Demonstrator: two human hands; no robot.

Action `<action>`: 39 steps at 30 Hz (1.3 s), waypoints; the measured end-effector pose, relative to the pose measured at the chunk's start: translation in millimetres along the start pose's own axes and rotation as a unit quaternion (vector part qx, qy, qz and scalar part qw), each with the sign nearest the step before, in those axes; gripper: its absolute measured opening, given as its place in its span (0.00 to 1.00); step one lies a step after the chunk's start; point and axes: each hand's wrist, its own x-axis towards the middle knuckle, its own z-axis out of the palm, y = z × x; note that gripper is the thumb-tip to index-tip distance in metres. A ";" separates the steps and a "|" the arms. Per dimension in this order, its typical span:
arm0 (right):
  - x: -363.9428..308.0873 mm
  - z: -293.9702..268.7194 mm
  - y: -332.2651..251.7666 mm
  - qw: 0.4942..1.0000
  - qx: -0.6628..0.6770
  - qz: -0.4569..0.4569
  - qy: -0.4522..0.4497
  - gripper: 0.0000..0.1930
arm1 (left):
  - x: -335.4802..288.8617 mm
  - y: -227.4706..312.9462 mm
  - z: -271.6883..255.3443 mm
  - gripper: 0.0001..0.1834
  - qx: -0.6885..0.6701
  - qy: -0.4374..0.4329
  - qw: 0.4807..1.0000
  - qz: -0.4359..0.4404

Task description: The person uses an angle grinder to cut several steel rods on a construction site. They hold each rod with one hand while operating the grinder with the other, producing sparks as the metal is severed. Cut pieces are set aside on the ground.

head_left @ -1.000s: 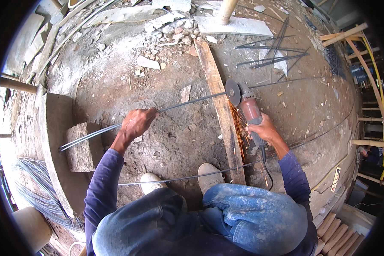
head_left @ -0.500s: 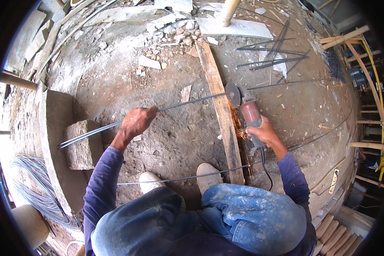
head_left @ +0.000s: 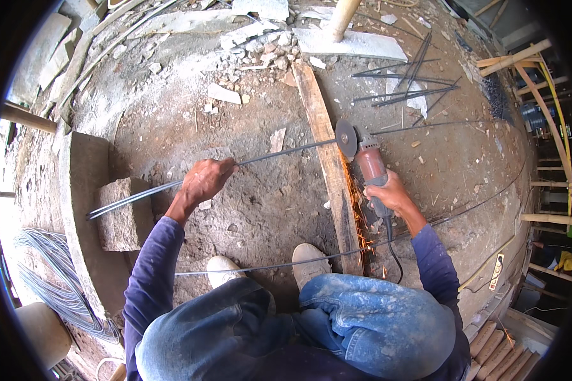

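My right hand is wrapped round the grey rear body of an angle grinder. Its cutting disc meets thin steel rods where they cross a wooden plank. Orange sparks stream from the disc down along the plank's right side. My left hand is closed on the rods well to the left of the disc. Behind that hand the rod ends fan slightly over a concrete block. The exact contact point is partly hidden by the disc.
Another long rod crosses before my shoes. Short cut rods lie at the far right, with rubble behind the plank. A wire coil is at left, and a power strip at right. The grinder's cord hangs below it.
The spark stream has grown thicker and brighter along the plank. The grinder has shifted very slightly; my left hand and the rods stay nearly in place.
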 end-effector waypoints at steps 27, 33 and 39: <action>-6.1 -3.3 1.4 1.000 0.004 0.002 -0.005 0.23 | 0.2 -3.8 5.2 0.17 0.001 0.010 1.000 0.003; 3.0 1.4 2.1 1.000 0.017 -0.016 0.005 0.22 | -0.7 -3.2 4.7 0.17 -0.009 0.026 0.999 0.018; -0.6 2.9 -9.0 1.000 -0.002 0.014 0.005 0.21 | -1.3 0.3 -0.3 0.18 0.006 0.019 1.000 0.024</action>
